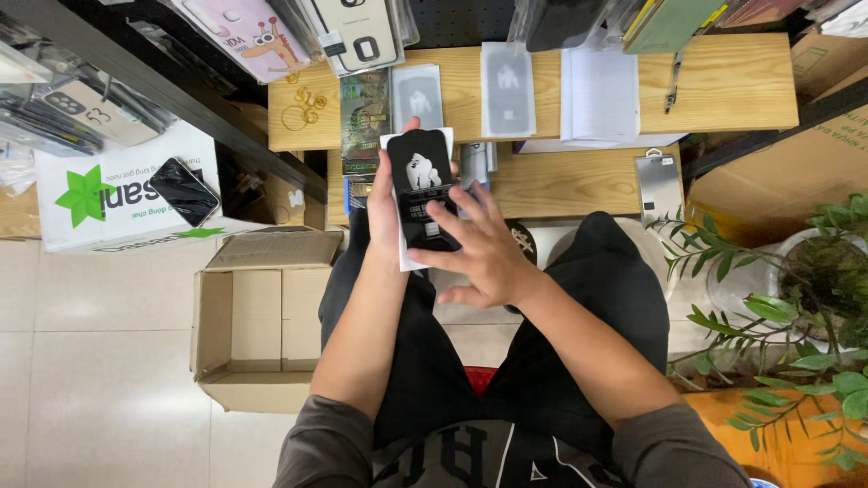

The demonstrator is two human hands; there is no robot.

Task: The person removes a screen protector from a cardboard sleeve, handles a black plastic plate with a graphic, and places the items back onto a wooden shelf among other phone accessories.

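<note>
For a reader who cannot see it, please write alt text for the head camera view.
A seated person's left hand holds a flat black packet with a white figure upright, while the right hand rests its fingers on its lower front. Ahead is a low wooden shelf with similar packets; an open cardboard box sits on the left, a potted plant on the right.

Glossy black sleeve (421, 185) on white card, pale wood shelf (732, 81), matt brown cardboard box (258, 316).
</note>
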